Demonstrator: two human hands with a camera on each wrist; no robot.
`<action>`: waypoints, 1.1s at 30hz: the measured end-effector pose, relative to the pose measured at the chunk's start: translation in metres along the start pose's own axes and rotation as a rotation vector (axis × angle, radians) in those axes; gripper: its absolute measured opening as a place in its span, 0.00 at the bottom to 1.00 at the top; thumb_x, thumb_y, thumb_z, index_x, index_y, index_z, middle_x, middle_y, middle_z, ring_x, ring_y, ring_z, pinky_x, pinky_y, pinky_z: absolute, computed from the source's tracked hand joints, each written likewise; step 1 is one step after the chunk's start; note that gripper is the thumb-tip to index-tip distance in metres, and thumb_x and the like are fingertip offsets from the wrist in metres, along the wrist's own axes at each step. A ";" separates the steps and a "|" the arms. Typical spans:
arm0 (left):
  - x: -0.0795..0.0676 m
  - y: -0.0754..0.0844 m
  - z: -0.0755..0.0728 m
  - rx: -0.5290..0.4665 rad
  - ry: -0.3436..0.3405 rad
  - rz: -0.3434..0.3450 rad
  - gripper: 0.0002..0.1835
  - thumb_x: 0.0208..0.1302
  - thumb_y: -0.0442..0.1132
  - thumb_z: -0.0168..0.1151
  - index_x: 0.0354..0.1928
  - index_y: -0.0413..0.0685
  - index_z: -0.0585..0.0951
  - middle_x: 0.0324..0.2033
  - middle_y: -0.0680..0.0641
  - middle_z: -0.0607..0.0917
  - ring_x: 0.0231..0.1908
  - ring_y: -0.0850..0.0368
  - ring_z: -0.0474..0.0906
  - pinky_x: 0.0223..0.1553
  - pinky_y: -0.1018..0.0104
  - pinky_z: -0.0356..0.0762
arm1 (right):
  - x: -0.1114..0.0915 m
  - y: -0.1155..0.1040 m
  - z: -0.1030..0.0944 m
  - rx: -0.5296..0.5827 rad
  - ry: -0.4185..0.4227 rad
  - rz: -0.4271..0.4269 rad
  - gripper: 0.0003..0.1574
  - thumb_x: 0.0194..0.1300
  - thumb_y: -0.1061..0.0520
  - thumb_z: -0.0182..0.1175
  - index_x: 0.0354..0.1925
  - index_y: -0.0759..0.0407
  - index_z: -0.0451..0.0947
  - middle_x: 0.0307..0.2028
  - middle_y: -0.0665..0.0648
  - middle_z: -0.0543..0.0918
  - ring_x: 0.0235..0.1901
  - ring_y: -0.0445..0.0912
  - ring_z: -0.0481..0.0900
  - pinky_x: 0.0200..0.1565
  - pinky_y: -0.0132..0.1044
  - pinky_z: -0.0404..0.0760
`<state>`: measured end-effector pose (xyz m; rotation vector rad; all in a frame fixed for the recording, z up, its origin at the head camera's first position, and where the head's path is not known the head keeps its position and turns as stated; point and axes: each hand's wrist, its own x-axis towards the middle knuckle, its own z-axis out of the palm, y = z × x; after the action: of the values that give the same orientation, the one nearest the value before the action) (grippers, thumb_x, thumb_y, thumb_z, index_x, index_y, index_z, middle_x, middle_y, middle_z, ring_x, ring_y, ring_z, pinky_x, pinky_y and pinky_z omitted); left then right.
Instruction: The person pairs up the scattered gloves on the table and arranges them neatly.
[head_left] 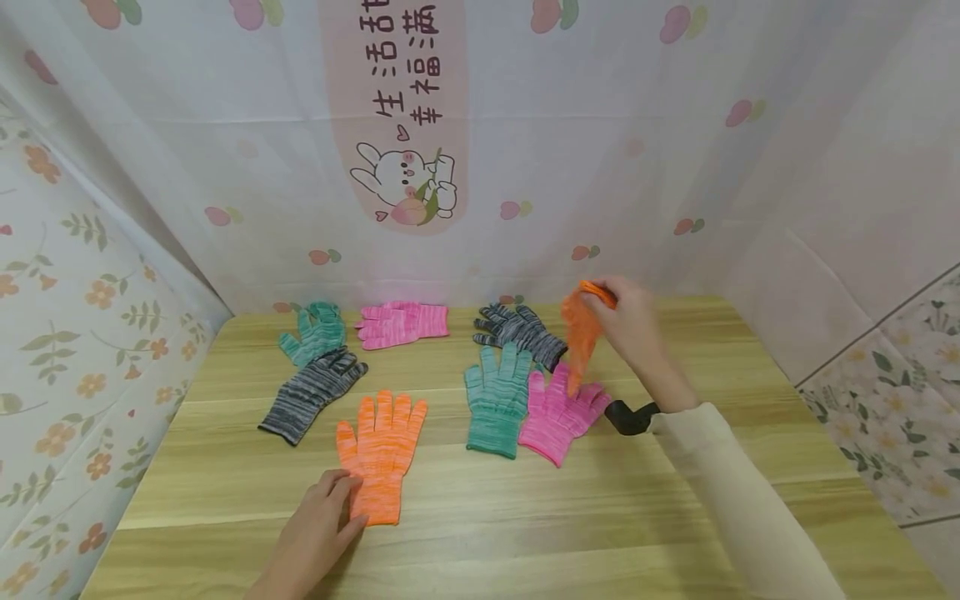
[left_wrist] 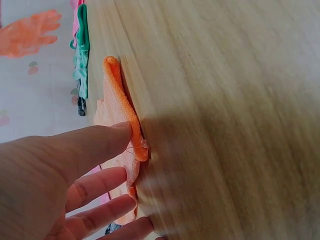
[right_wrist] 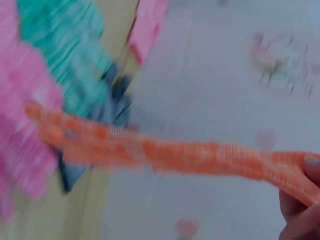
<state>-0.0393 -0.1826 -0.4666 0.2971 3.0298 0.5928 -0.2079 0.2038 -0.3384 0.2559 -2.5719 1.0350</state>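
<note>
My right hand [head_left: 633,321] pinches an orange glove [head_left: 581,333] by its cuff, up off the table at the right. That glove hangs fingers down, and the right wrist view shows it stretched out narrow from the fingertips. A second orange glove [head_left: 381,454] lies flat at the front, fingers pointing away. Beside its cuff rests my left hand [head_left: 318,521]. In the left wrist view the thumb touches the cuff edge [left_wrist: 131,125], with the other fingers extended along the glove's side. Below the hanging glove lie a pink glove [head_left: 558,417] and a green glove [head_left: 497,404].
A black-grey glove [head_left: 517,329] lies behind the green one. At the left, another black-grey glove [head_left: 311,396] overlaps a green glove [head_left: 315,333]; a pink glove [head_left: 405,323] lies near the back edge. A patterned curtain [head_left: 525,150] stands behind the wooden table [head_left: 465,533].
</note>
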 end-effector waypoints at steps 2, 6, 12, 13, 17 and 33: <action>0.001 -0.001 0.000 0.000 0.003 0.005 0.23 0.50 0.41 0.71 0.48 0.40 0.78 0.48 0.41 0.76 0.46 0.45 0.76 0.47 0.53 0.77 | 0.000 -0.020 0.008 -0.021 -0.030 -0.081 0.15 0.62 0.60 0.60 0.45 0.68 0.78 0.42 0.67 0.82 0.40 0.57 0.79 0.42 0.49 0.81; 0.001 -0.001 0.001 0.002 0.010 0.006 0.23 0.49 0.41 0.71 0.47 0.40 0.78 0.47 0.42 0.76 0.46 0.46 0.76 0.47 0.54 0.77 | -0.001 -0.057 0.030 -0.019 -0.115 -0.191 0.15 0.62 0.60 0.60 0.46 0.65 0.80 0.43 0.63 0.83 0.42 0.55 0.81 0.43 0.46 0.82; 0.001 0.000 0.000 -0.014 0.021 0.011 0.22 0.49 0.41 0.71 0.47 0.41 0.78 0.47 0.42 0.76 0.46 0.46 0.75 0.46 0.55 0.77 | -0.005 -0.096 0.072 0.026 -0.233 -0.218 0.15 0.64 0.57 0.58 0.48 0.61 0.79 0.43 0.58 0.83 0.42 0.49 0.81 0.44 0.39 0.82; 0.001 0.000 0.000 -0.016 0.025 0.010 0.22 0.49 0.41 0.71 0.46 0.42 0.78 0.47 0.43 0.76 0.46 0.46 0.75 0.46 0.55 0.77 | -0.006 -0.101 0.079 0.031 -0.249 -0.213 0.15 0.65 0.56 0.58 0.48 0.60 0.79 0.43 0.57 0.83 0.41 0.48 0.82 0.43 0.37 0.82; 0.002 0.000 -0.001 -0.017 0.028 -0.001 0.22 0.48 0.41 0.72 0.45 0.42 0.79 0.46 0.43 0.76 0.44 0.47 0.75 0.45 0.55 0.77 | -0.008 -0.113 0.107 0.094 -0.313 -0.191 0.15 0.66 0.56 0.55 0.49 0.61 0.77 0.40 0.57 0.84 0.28 0.44 0.80 0.32 0.30 0.79; 0.005 -0.004 -0.002 0.038 0.048 -0.016 0.23 0.49 0.44 0.71 0.47 0.44 0.79 0.47 0.43 0.77 0.45 0.46 0.77 0.41 0.52 0.79 | -0.094 -0.148 0.188 -0.256 -0.609 -0.367 0.14 0.67 0.49 0.54 0.45 0.55 0.77 0.19 0.47 0.75 0.14 0.36 0.66 0.16 0.23 0.61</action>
<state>-0.0455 -0.1862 -0.4666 0.2631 3.0892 0.5495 -0.1262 -0.0302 -0.4076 1.0666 -2.9671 0.5366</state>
